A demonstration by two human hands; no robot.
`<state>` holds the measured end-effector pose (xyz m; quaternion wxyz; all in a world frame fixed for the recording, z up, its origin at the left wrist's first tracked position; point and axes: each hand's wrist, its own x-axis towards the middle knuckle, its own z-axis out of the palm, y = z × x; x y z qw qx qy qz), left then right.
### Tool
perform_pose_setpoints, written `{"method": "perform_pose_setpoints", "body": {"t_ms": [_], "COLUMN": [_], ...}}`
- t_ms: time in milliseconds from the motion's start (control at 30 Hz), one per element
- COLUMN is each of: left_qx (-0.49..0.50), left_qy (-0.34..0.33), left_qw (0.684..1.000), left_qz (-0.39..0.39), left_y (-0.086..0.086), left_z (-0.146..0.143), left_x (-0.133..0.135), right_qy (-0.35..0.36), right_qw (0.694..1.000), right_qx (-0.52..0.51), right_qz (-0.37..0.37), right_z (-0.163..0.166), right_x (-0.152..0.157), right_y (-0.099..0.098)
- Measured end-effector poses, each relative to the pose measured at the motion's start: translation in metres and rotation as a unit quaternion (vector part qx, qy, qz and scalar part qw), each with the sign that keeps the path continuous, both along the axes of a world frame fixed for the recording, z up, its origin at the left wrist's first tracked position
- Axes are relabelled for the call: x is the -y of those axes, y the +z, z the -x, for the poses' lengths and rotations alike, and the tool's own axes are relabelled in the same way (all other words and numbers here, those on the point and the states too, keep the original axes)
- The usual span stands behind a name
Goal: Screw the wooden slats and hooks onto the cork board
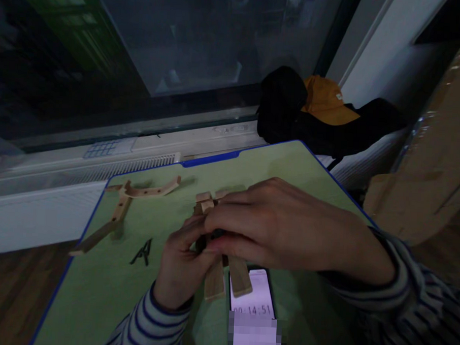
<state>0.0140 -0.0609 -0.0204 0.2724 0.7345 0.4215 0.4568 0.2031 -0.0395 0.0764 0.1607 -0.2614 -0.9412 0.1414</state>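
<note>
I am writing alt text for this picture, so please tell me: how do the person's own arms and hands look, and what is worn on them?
Both hands, the left hand and the right hand, are bare: no gloves, and no ring or watch shows. Both arms wear long sleeves with dark blue and pale horizontal stripes; the left sleeve ends in a dark cuff at the wrist. The right sleeve looks loose and folded.

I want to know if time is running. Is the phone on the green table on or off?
On. The black phone lying flat on the green table has a lit white screen showing timer digits; wooden sticks held in both hands overlap its top.
</note>
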Motion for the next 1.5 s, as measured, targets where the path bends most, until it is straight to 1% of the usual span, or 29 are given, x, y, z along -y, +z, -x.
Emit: {"method": "perform_pose_setpoints", "body": {"t_ms": [167,267,333,533,633,767,867,1000,1067,1133,1167,1233,1367,1433,1500], "left_qx": [0.009,0.004,0.006,0.005,-0.004,-0.002,-0.008,-0.013,-0.008,-0.003,-0.003,-0.007,-0.007,-0.003,0.005], "left_qy": [0.008,-0.006,-0.020,-0.070,-0.061,-0.004,0.013,0.009,-0.005,-0.020,-0.029,-0.046,-0.067,-0.058,-0.035], "left_qw": [1.000,1.000,0.999,0.997,0.998,1.000,1.000,1.000,1.000,1.000,1.000,0.999,0.997,0.998,0.999], "left_qz": [-0.002,0.018,0.030,0.037,0.032,0.011,0.007,0.003,0.002,0.000,0.001,0.009,0.027,0.025,0.021], "left_y": [-0.0012,-0.0007,0.0000,0.0008,-0.0011,-0.0037,-0.0036,-0.0021,-0.0009,0.0003,0.0007,0.0007,-0.0023,-0.0039,-0.0051], "left_z": [0.0017,0.0024,0.0020,0.0004,0.0015,0.0023,0.0019,0.0016,0.0013,0.0009,0.0008,0.0006,0.0002,-0.0006,-0.0015], "left_x": [0.0008,0.0008,0.0004,-0.0018,-0.0017,-0.0007,0.0003,0.0011,0.0011,0.0007,0.0004,-0.0004,-0.0017,-0.0015,-0.0008], "right_qy": [0.012,0.039,0.042,-0.016,-0.024,-0.026,-0.015,0.000,0.010,0.035,0.045,0.041,-0.008,-0.018,-0.023], "right_qw": [0.997,0.994,0.995,0.999,0.998,0.999,1.000,0.998,0.997,0.996,0.996,0.997,0.999,0.999,0.999], "right_qx": [-0.034,-0.030,-0.014,0.035,0.047,0.040,0.019,-0.036,-0.038,-0.024,-0.017,0.000,0.031,0.036,0.037], "right_qz": [0.075,0.094,0.085,0.004,-0.015,-0.011,0.000,0.050,0.067,0.075,0.075,0.064,0.027,0.010,-0.005], "right_z": [-0.0011,-0.0013,-0.0012,-0.0013,-0.0007,0.0007,0.0003,-0.0023,-0.0028,-0.0026,-0.0023,-0.0023,-0.0035,-0.0037,-0.0032], "right_x": [0.0023,0.0019,0.0009,-0.0012,-0.0017,-0.0024,-0.0009,0.0034,0.0045,0.0042,0.0037,0.0025,0.0006,-0.0001,-0.0008], "right_y": [0.0022,0.0027,0.0025,0.0015,0.0010,-0.0001,0.0003,0.0032,0.0043,0.0045,0.0044,0.0041,0.0040,0.0034,0.0023]}}
